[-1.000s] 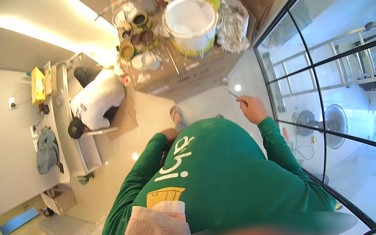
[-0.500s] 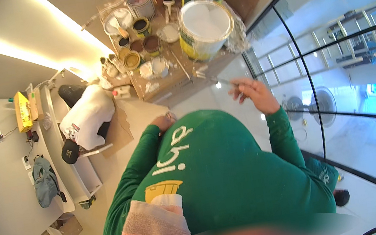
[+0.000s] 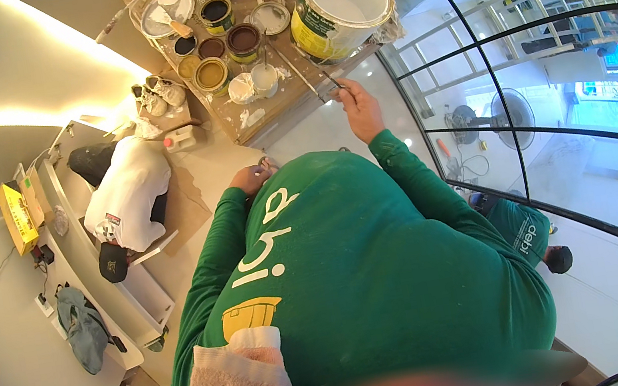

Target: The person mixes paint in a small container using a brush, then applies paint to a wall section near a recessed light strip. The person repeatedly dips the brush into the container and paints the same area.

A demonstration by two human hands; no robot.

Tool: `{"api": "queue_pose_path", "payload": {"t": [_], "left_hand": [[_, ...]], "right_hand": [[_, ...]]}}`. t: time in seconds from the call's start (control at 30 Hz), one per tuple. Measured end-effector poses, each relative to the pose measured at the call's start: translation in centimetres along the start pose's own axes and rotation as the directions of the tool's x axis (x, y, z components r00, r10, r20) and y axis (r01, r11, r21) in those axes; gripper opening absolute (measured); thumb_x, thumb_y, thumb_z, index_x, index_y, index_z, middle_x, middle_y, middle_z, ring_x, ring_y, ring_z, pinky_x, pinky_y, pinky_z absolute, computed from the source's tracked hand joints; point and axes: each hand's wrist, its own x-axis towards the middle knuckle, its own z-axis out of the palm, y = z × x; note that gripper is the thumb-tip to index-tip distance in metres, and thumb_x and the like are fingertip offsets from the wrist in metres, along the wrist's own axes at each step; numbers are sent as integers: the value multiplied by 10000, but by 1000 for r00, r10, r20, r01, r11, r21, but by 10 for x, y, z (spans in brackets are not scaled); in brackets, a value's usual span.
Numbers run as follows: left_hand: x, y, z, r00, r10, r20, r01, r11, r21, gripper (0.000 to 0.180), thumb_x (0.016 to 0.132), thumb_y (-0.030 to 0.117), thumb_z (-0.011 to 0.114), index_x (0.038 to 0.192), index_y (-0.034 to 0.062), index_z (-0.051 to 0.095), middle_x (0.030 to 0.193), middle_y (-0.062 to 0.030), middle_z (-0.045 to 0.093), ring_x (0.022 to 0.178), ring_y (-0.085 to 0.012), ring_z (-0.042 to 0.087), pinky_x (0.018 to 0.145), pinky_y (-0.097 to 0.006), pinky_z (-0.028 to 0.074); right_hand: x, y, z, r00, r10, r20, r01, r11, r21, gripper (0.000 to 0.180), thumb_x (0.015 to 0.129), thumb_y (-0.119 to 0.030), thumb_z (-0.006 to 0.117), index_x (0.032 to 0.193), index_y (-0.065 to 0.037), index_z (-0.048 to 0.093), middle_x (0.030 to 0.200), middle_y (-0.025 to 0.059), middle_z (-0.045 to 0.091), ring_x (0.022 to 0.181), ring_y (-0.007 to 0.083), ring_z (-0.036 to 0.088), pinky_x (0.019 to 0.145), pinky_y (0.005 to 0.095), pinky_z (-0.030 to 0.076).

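My right hand (image 3: 362,110) is closed in a pinch on a thin brush-like tool (image 3: 334,81), held at the front edge of the paint-stained work table (image 3: 289,119). Just left of it, a long thin stick (image 3: 298,73) lies across the tabletop. Beyond stands a large bucket of white paint (image 3: 328,32). Nearest my left hand (image 3: 251,179) is my green shirt, which hides part of it; its fingers are curled, and what they hold, if anything, I cannot make out. Open cans of brown paint (image 3: 244,41), ochre paint (image 3: 211,75) and black paint (image 3: 217,13) stand on the table.
On the left a person in a white shirt (image 3: 133,192) bends low beside a white shelf unit (image 3: 124,279). Shoes (image 3: 162,93) sit left of the table. Black-framed glass panels (image 3: 496,74) run along the right; a person in green (image 3: 523,228) is low at the right.
My right hand has moved left and forward to the table's edge with the thin tool. The view has shifted, so the table sits higher in the picture. My left hand stays near my body.
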Motion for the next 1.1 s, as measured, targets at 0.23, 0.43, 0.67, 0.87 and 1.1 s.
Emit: {"api": "queue_pose_path", "payload": {"t": [0.23,0.43,0.67,0.87,1.1], "left_hand": [[-11,-17,0,1000,-17,-13,17,999,-50,475,991,433,644,1183,21,784,1146,-238,770,1059,-372,737,968,-443,551],[-18,-32,6,998,-1,-64,-4,996,-93,490,998,436,632,1195,11,777,1177,-247,761,1085,-377,732,981,-442,548],[-7,-56,17,996,-28,80,33,997,-63,416,971,362,635,1138,13,790,1067,-255,772,966,-384,749,899,-456,563],[4,-68,14,987,42,154,-51,997,53,352,923,303,645,1040,9,800,944,-269,759,836,-391,747,814,-468,567],[5,-60,10,991,17,135,-24,999,45,347,908,289,660,1026,-7,797,944,-282,754,846,-407,745,812,-471,568]], "right_hand": [[18,-24,22,977,-208,-50,146,820,-554,381,1019,-203,627,1399,-178,616,991,193,752,877,399,711,770,509,556],[34,-34,32,1000,-16,9,18,874,-485,405,999,-208,626,1401,-175,600,986,246,741,882,470,697,780,585,536],[49,-32,41,999,-50,14,50,855,-516,439,980,-184,676,1406,-124,591,954,209,742,886,457,697,783,549,545],[43,-41,40,996,-81,-21,60,870,-490,499,953,-245,721,1399,-76,573,1274,251,655,1108,467,655,929,535,540],[31,-43,36,996,-92,22,91,878,-469,513,933,-296,769,1362,-89,578,1391,211,550,1172,439,633,947,503,552]]}}
